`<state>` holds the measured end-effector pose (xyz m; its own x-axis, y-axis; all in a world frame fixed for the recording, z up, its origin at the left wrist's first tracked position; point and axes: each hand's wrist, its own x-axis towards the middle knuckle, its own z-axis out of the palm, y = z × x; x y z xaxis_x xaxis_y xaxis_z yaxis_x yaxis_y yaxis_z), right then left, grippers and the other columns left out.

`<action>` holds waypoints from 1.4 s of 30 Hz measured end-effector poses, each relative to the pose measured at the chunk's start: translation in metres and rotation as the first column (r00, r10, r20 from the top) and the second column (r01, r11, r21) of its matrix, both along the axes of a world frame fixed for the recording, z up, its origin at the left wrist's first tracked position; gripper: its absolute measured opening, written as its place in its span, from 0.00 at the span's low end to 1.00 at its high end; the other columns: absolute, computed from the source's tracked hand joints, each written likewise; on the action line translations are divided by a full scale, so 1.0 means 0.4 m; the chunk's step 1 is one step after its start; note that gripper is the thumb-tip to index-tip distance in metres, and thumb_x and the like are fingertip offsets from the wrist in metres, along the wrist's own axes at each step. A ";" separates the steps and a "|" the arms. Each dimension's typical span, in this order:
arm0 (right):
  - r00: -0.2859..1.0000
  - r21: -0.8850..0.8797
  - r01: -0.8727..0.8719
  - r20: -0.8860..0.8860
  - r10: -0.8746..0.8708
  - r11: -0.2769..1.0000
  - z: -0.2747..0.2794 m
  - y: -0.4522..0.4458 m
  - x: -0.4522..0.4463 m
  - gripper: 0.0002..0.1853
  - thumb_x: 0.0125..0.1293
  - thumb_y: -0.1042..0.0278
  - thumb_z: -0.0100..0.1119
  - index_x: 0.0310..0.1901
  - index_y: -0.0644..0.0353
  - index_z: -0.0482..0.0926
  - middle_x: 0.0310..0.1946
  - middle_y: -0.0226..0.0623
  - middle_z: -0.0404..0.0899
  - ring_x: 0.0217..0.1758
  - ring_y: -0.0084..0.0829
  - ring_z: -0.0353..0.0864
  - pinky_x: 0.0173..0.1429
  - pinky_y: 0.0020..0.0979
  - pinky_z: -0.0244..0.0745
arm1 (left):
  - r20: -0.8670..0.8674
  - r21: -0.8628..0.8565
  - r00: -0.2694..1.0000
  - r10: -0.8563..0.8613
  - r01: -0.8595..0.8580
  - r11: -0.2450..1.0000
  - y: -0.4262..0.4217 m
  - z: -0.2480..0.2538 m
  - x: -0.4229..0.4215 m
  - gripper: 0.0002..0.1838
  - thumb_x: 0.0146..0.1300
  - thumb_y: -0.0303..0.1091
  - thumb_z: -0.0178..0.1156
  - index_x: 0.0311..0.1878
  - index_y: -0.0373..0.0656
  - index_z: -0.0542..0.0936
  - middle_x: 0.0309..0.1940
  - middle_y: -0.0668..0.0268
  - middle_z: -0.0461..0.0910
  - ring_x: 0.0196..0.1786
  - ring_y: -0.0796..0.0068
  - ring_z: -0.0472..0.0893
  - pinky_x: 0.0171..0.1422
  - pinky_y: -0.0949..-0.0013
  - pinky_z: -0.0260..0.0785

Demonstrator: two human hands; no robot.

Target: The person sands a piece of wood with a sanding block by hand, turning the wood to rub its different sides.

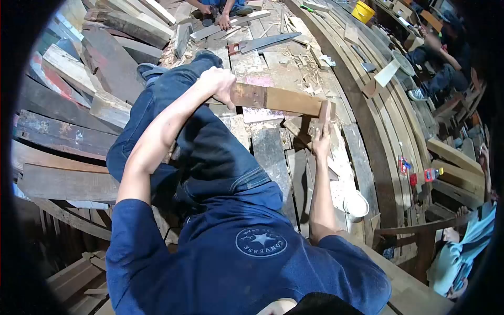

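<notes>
My left hand [219, 85] is closed round the left end of a wooden board [283, 100], which lies crosswise in front of my knees. At the board's right end, my right hand [321, 140] grips a small wooden block [324, 113] that touches the board. The block stands roughly upright, at an angle to the board. Beyond the board a handsaw [265, 43] with a red handle lies on the plank floor [270, 139]. Wood shavings are scattered around it.
Timber pieces [113, 58] are piled at left. Long beams [367, 115] run along the right, with a dark-bladed tool [367, 67] on them. A white container [356, 203] stands near my right forearm. A co-worker's hand [224, 21] is at the top; other people sit at right.
</notes>
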<state>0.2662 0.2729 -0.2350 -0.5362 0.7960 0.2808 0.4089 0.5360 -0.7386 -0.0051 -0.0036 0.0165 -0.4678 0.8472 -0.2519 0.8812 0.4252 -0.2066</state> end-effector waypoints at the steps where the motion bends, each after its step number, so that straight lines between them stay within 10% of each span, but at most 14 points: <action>1: 0.999 -0.046 -0.027 0.034 0.029 0.999 0.017 -0.001 0.004 0.33 0.74 0.60 0.53 0.78 0.38 0.56 0.53 0.62 0.81 0.55 0.60 0.82 0.57 0.50 0.75 | 0.037 0.004 0.999 0.028 -0.029 1.000 0.002 0.019 0.009 0.41 0.33 0.65 0.77 0.40 0.35 0.85 0.38 0.49 0.86 0.44 0.50 0.87 0.51 0.54 0.79; 18: 0.954 -0.212 -0.293 -0.004 0.299 0.932 0.167 -0.203 0.013 0.31 0.76 0.66 0.50 0.79 0.49 0.56 0.66 0.60 0.72 0.70 0.52 0.72 0.70 0.39 0.68 | 0.337 -0.053 0.923 0.186 -0.179 0.982 -0.096 0.048 -0.001 0.43 0.36 0.68 0.73 0.34 0.28 0.86 0.36 0.50 0.88 0.42 0.54 0.88 0.48 0.58 0.79; 21: 0.959 -0.201 -0.278 -0.001 0.283 0.939 0.102 -0.159 -0.010 0.31 0.76 0.62 0.53 0.78 0.46 0.59 0.64 0.60 0.73 0.69 0.52 0.74 0.68 0.41 0.70 | 0.331 -0.313 0.902 0.276 -0.171 0.934 -0.048 0.082 -0.029 0.47 0.37 0.74 0.70 0.41 0.32 0.88 0.39 0.53 0.87 0.40 0.57 0.86 0.49 0.61 0.77; 30: 0.962 -0.119 -0.272 -0.008 0.273 0.955 0.166 -0.103 -0.001 0.29 0.77 0.58 0.54 0.74 0.60 0.64 0.71 0.49 0.69 0.76 0.43 0.67 0.76 0.38 0.60 | 0.352 -0.376 0.860 0.368 -0.230 0.897 0.057 0.217 0.027 0.54 0.36 0.72 0.73 0.56 0.31 0.83 0.57 0.50 0.82 0.56 0.54 0.83 0.59 0.58 0.75; 42: 0.952 -0.104 -0.275 0.107 0.285 0.956 0.155 -0.134 0.037 0.30 0.76 0.64 0.52 0.78 0.50 0.59 0.70 0.53 0.69 0.74 0.46 0.69 0.73 0.39 0.64 | 0.393 -0.169 0.870 0.298 -0.251 0.953 -0.093 0.083 0.105 0.48 0.37 0.71 0.70 0.44 0.28 0.85 0.43 0.46 0.86 0.45 0.53 0.86 0.52 0.60 0.77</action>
